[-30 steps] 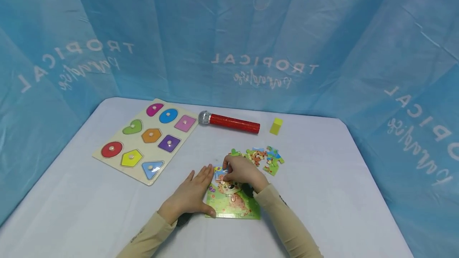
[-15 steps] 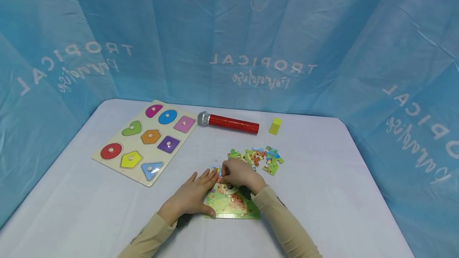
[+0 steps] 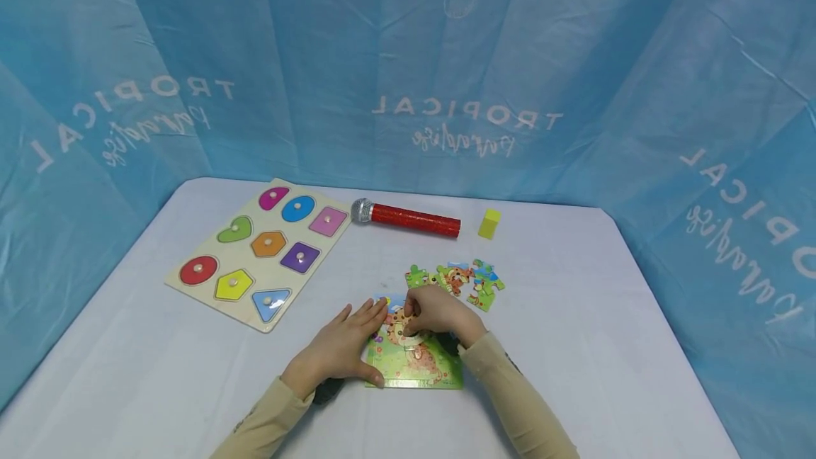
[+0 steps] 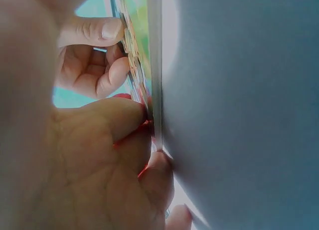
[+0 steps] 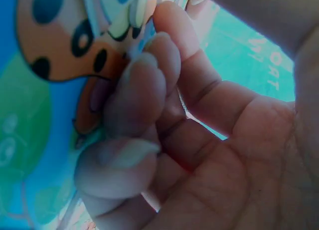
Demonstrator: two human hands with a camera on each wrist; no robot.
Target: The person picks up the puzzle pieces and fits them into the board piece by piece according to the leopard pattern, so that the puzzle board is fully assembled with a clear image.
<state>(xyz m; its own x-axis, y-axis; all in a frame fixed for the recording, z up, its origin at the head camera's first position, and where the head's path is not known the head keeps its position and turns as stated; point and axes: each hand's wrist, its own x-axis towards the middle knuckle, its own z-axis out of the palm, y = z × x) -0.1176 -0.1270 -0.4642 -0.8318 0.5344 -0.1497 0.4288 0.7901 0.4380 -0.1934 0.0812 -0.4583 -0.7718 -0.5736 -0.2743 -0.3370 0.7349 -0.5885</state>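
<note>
A green picture puzzle [image 3: 411, 367] lies flat near the front of the table, with a spotted animal on it. My left hand [image 3: 334, 353] rests spread along its left edge, thumb at the lower corner. Over the animal's head, my right hand [image 3: 440, 314] has its fingers curled down, thumb and finger at a puzzle piece [image 5: 117, 10]; the fingers partly hide that piece. The left wrist view shows the right thumb and a bent finger against the puzzle's surface, a small gap between them. Loose pieces [image 3: 482, 296] lie behind the right hand.
A wooden shape board [image 3: 248, 314] with coloured knobbed shapes lies at the back left. A red microphone [image 3: 414, 219] and a yellow block [image 3: 489, 224] are at the back of the table. Blue curtains [image 3: 331, 55] hang around the table.
My right hand first shifted slightly left, then moved right and a little down across the puzzle, uncovering its upper left. The left hand stays nearly still.
</note>
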